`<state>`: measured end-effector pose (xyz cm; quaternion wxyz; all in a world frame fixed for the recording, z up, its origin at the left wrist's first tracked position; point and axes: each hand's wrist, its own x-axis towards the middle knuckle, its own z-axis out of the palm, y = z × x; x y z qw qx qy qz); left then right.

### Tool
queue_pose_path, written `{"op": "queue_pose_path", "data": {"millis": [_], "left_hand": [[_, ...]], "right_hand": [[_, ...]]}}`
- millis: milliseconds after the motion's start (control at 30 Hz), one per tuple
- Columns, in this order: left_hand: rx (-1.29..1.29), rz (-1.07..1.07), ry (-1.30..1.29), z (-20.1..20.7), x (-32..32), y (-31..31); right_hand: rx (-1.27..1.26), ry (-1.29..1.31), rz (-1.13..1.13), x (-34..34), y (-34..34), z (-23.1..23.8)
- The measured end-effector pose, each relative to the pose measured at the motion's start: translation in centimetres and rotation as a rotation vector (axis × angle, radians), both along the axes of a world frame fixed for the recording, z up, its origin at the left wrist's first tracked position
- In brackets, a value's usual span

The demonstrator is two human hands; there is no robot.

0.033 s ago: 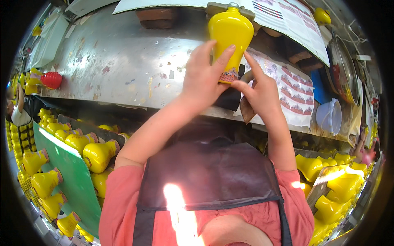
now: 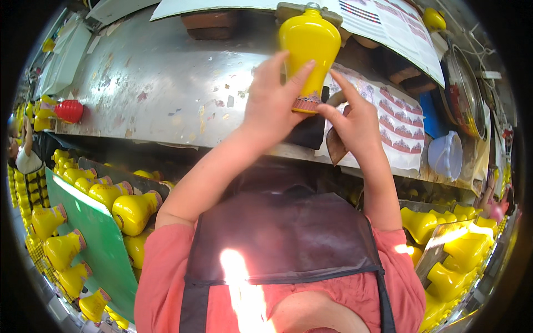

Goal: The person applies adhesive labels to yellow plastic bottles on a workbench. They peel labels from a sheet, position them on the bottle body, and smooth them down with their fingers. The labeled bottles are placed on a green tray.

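Observation:
A glossy yellow vase (image 2: 310, 41) lies with its wide end away from me, against a metal holder (image 2: 288, 12). Around its narrow near end runs a patterned purple-red band (image 2: 306, 104). My left hand (image 2: 272, 100) grips the vase from the left, thumb across its top and fingers along its side. From the right, my right hand (image 2: 352, 116) closes on it, thumb at the band and index finger higher on the edge. Beneath the right palm shows a brown, curved flat piece (image 2: 335, 147); whether those fingers hold it is hidden. A black block (image 2: 308, 132) sits under the narrow end.
A sheet of printed patterns (image 2: 401, 125) lies right of my hands, near a translucent bucket (image 2: 444, 156). A white board (image 2: 388, 28) with papers spans the back. Yellow vases (image 2: 133, 212) fill racks on both sides, beside a green panel (image 2: 94, 238). A red lantern-shaped object (image 2: 69, 111) sits left.
The vase and both hands have shifted very slightly left. The hold looks the same.

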<state>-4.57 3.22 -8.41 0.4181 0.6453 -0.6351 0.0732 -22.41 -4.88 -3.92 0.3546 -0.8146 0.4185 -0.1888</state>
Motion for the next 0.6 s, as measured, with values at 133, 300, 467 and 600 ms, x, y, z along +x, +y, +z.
{"op": "queue_pose_path", "data": {"millis": [133, 300, 467, 600], "left_hand": [[0.026, -0.085, 0.072, -0.6, 1.3, -0.5], [0.061, -0.065, 0.138, -1.2, 0.5, 0.0], [0.143, -0.080, 0.123, -1.1, 1.0, 0.1], [0.341, -0.212, 0.386, -1.5, 1.8, 0.9]], "right_hand": [[-0.209, -0.027, -0.101, -0.4, -0.4, -1.0], [0.021, -0.123, -0.069, -0.5, -1.0, -2.9], [0.272, -0.249, -0.086, -1.3, -1.1, -3.1], [0.483, -0.203, -0.020, -1.8, -0.6, -3.2]]}}
